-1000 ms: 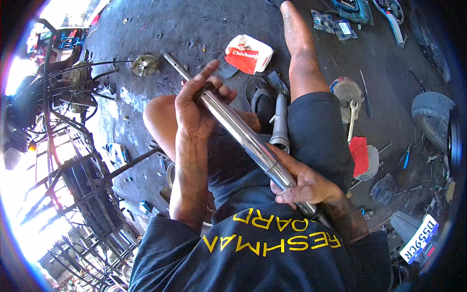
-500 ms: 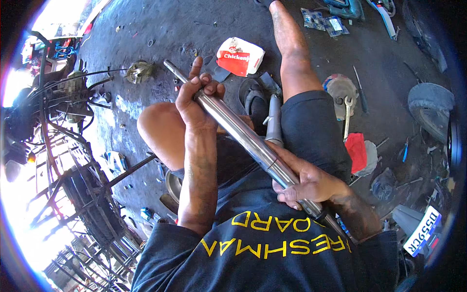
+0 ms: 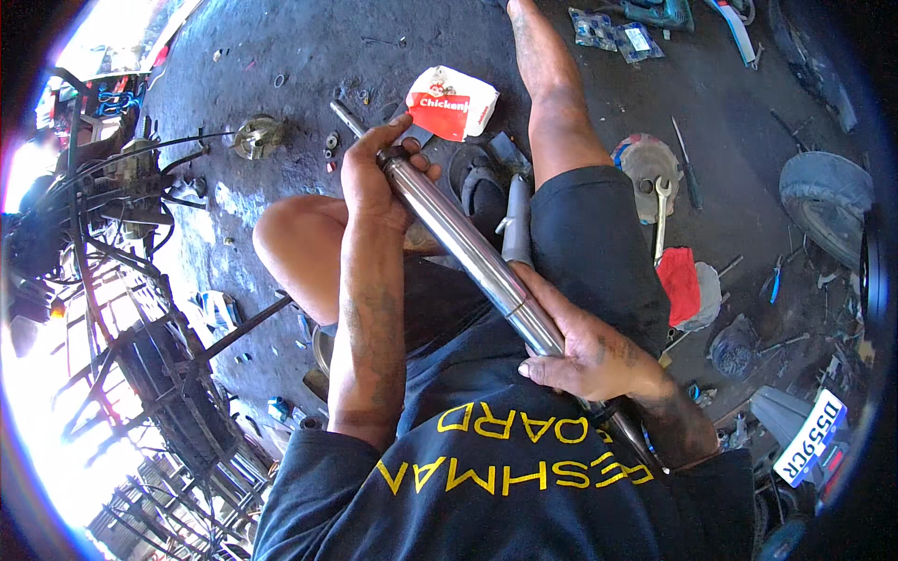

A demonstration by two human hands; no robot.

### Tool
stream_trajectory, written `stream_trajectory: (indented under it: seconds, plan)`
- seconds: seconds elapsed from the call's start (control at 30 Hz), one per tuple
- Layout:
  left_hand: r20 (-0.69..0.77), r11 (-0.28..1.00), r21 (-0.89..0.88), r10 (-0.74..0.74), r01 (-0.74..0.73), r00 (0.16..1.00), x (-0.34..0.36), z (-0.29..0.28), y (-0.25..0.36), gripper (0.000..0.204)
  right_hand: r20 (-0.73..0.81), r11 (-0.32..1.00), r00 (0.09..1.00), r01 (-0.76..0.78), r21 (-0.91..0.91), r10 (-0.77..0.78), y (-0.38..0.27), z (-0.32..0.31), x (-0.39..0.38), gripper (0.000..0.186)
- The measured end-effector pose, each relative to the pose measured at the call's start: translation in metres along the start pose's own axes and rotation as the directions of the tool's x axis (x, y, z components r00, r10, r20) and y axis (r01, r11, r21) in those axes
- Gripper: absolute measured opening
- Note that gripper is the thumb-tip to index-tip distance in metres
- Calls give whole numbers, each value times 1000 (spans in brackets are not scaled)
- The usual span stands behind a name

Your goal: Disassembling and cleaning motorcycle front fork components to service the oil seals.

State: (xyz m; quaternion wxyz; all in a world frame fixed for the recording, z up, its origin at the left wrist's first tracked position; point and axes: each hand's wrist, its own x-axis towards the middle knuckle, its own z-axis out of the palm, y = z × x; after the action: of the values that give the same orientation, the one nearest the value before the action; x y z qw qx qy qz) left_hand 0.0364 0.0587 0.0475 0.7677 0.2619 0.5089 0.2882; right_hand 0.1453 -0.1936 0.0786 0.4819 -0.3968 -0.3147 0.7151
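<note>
"Bare left hand (image 3: 376, 185) of ours: what does it hold?"

"We have it curled round the upper part of a long, polished silver metal tube (image 3: 460, 230), by the black ring-shaped collar (image 3: 391, 159)."

"And our bare right hand (image 3: 599, 363)?"

"Wrapped round the tube's lower part, thumb laid across. We hold it slanting over our lap, upper end away to the left, lower end by our black T-shirt with yellow lettering (image 3: 486, 524)."

"What sits near it?"

"Between our legs, a dull grey metal cylinder (image 3: 517, 224). Beyond it on the dark grey floor (image 3: 318, 56), a red-and-white paper package (image 3: 449, 105)."

"Farther right?"

"We see a silver metal wrench (image 3: 662, 210), its head over a round, stained pale disc (image 3: 640, 161), a slim dark-handled screwdriver (image 3: 693, 190) beside that, and a bright red cloth (image 3: 679, 285) nearer us."
</note>
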Motion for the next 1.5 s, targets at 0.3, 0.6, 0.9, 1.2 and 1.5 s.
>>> stream_trajectory:
  seconds: [0.3,0.6,0.9,1.2,1.5]
  plan:
    - [45,996,-31,-77,78,996,2,4,1,18,115,890,985,-165,426,127,8,-6,-7,94]
    - [-71,994,-79,-75,70,995,23,-5,-8,12,-52,990,989,-142,-11,142,2,-2,0,95]
    - [51,993,-6,121,-121,991,45,2,-37,28,-219,869,969,-6,-495,-118,21,-8,-11,94]
    - [124,990,139,17,-34,992,56,6,-45,16,-243,947,970,-76,-313,-3,17,-17,-8,94]
    - [150,964,253,-122,81,981,85,14,-46,28,-345,853,936,-233,-467,66,15,-14,-14,88]
